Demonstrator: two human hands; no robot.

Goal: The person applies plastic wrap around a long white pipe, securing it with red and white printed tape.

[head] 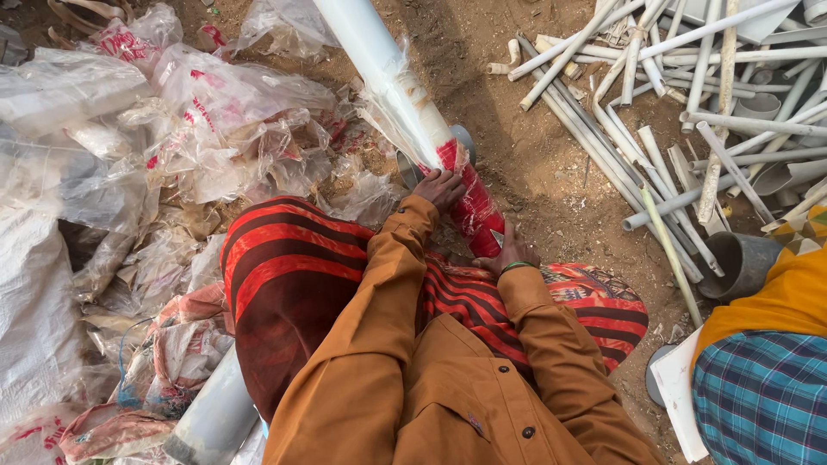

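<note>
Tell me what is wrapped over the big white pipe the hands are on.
Clear plastic film covers the white pipe, with red wrap at its lower end. The left hand and right hand hide the pipe's end.

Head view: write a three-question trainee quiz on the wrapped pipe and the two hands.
1. True or false: the left hand rests on the wrapped pipe.
2. What colour is the wrap on the pipe's near end, where the right hand sits? A) blue B) red C) green
3. What lies heaped on the ground at upper right?

Key:
1. True; it lies on the pipe's red part.
2. B; the red section sits under clear plastic.
3. A pile of thin white pipes; crumpled plastic sheeting lies on the opposite side.
</note>
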